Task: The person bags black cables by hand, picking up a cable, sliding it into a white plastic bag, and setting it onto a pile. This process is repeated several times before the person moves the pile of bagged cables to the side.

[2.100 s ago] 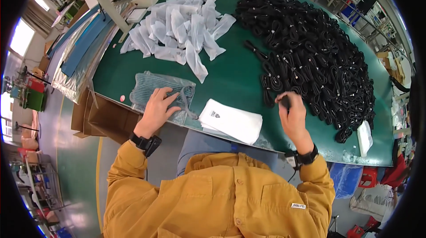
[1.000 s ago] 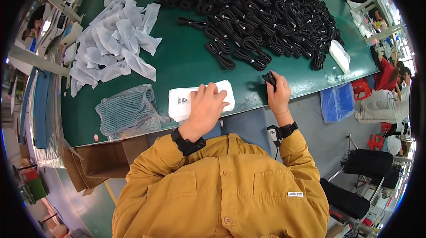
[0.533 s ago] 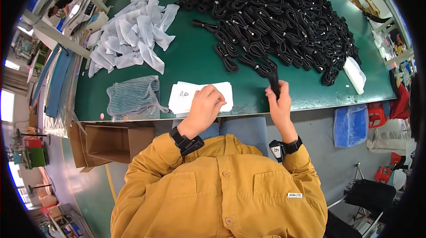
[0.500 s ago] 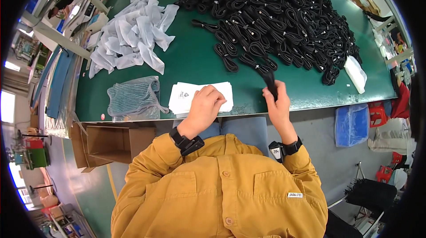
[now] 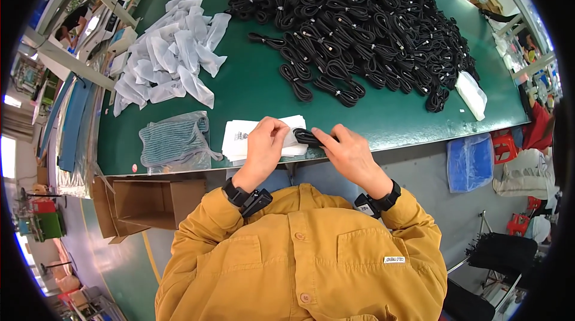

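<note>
Green and smooth, the surface (image 5: 239,81) curves across the view, its near edge running just under both hands. Below that edge, well to the left of the left grip, an open cardboard box (image 5: 144,201) sits with its mouth up, and above it lies a bagged striped cloth (image 5: 173,141), apparently pushed aside to spare the working spot. Beyond the cloth, up and left of the left grip, white packets (image 5: 171,57) are heaped loosely, seemingly kept out of the hands' way. Flat white sleeves (image 5: 235,141) lie directly under the left grip (image 5: 265,142), near the edge, likely for easy reach; its thumb and fingers are closed on the top one. Just right of that, the right grip (image 5: 348,150) grasps a coiled black cable (image 5: 306,136), whose left end meets the sleeve's right side; whether it is inside, I cannot tell. Bare green leaves room ahead of both hands and to the right, while the big pile of black cables (image 5: 359,27) bounds it beyond the right grip. Farther right, a white bundle (image 5: 471,94) rests near the surface's corner.
</note>
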`<state>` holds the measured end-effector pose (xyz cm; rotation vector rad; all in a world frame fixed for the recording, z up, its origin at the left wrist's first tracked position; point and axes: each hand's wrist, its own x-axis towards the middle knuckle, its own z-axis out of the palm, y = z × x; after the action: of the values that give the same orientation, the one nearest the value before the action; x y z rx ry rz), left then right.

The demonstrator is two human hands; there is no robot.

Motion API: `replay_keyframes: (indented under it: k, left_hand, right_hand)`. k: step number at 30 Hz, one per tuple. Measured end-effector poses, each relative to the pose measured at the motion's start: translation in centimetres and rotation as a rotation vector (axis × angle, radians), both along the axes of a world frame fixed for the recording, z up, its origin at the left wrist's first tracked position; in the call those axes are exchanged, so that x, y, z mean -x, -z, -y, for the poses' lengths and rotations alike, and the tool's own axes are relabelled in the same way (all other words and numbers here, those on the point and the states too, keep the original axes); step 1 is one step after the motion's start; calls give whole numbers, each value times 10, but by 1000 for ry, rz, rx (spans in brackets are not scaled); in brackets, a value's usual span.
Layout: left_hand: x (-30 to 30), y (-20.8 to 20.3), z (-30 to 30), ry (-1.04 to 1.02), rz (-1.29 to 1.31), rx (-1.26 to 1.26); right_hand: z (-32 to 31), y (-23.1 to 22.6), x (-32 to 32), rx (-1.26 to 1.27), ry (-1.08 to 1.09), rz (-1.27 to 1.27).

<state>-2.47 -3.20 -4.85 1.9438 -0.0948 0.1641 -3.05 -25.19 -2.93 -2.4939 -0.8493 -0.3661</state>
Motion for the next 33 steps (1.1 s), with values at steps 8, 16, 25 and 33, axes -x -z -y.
replay_keyframes:
  k: [8,16,25,33]
  left_hand:
    - [-2,-2,2,297,567,-390]
    - [-31,-25,-17,250,320,-35]
    - [-141,-41,-118,-25,290,27]
    - [-7,-31,-17,406,144,-369]
  right_hand:
    - [-13,3,-3,-563,167,-898]
    - [-44,-30,-10,-913,-168,-438]
    - [-11,11,-76,-318,217,322]
    - [15,52,-74,52,449,313]
